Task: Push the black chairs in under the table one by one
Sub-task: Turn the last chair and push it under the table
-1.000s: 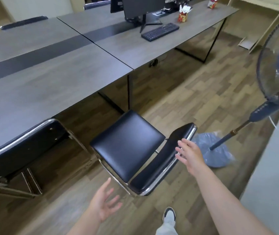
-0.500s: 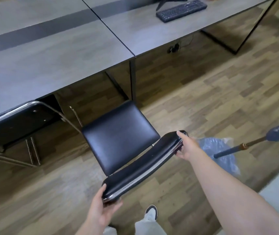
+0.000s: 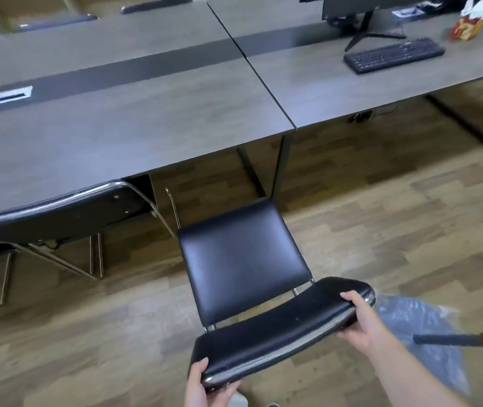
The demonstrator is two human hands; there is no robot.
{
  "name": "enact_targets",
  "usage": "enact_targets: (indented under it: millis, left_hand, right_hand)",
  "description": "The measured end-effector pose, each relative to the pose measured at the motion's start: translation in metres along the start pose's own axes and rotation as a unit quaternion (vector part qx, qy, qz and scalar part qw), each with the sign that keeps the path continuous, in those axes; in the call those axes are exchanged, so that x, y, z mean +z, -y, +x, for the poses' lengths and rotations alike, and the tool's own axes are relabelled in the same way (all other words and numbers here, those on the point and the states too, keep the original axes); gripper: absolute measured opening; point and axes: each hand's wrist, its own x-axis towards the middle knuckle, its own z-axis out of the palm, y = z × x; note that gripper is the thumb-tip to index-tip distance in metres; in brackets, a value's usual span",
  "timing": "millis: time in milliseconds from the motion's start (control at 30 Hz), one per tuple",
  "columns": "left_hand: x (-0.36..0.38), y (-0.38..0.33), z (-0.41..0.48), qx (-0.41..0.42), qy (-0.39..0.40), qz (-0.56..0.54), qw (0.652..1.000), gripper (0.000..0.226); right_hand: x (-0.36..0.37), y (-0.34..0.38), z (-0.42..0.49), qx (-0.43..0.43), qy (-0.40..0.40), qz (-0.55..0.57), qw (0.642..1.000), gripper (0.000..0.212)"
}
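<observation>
A black padded chair (image 3: 241,259) with a chrome frame stands on the wooden floor in front of the grey table (image 3: 93,136), its seat's front edge just short of the table edge. My left hand (image 3: 202,387) grips the left end of its backrest (image 3: 281,327). My right hand (image 3: 359,320) grips the right end. A second black chair (image 3: 58,212) at the left has its backrest against the table edge, its seat hidden underneath.
A black table leg (image 3: 281,168) stands just beyond the chair's seat. A fan's plastic-wrapped base (image 3: 419,333) and pole (image 3: 454,339) sit close on the right. A keyboard (image 3: 393,54), monitor stand and red box lie on the right table. More chair backs show at the far side.
Both hands went from open and apart from the chair to gripping the two ends of its backrest. The chair has turned to face the table more squarely and moved nearer it.
</observation>
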Motion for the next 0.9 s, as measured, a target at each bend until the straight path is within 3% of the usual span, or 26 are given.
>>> enact_targets:
  millis: [233, 433, 600, 767, 900]
  left_hand:
    - [0.034, -0.031, 0.004, 0.068, 0.05, 0.031, 0.996, 0.049]
    - [0.069, -0.081, 0.019, 0.047, 0.056, 0.024, 0.997, 0.039]
    - [0.095, -0.118, 0.029, 0.022, 0.086, -0.002, 0.996, 0.031]
    - [0.125, -0.146, 0.04, 0.026, 0.078, 0.003, 0.997, 0.03]
    - [0.156, -0.165, 0.04, 0.047, 0.065, 0.014, 0.997, 0.012]
  right_hand:
    - [0.049, 0.017, 0.005, 0.0, 0.012, 0.012, 1.0, 0.013]
    - [0.101, 0.035, 0.015, -0.005, 0.014, 0.009, 1.0, 0.01]
    - [0.141, 0.046, 0.029, -0.012, 0.001, 0.009, 1.0, 0.024]
    - [0.18, 0.066, 0.043, -0.016, 0.005, -0.009, 1.0, 0.012]
    - [0.208, 0.079, 0.053, -0.015, 0.022, -0.015, 1.0, 0.014]
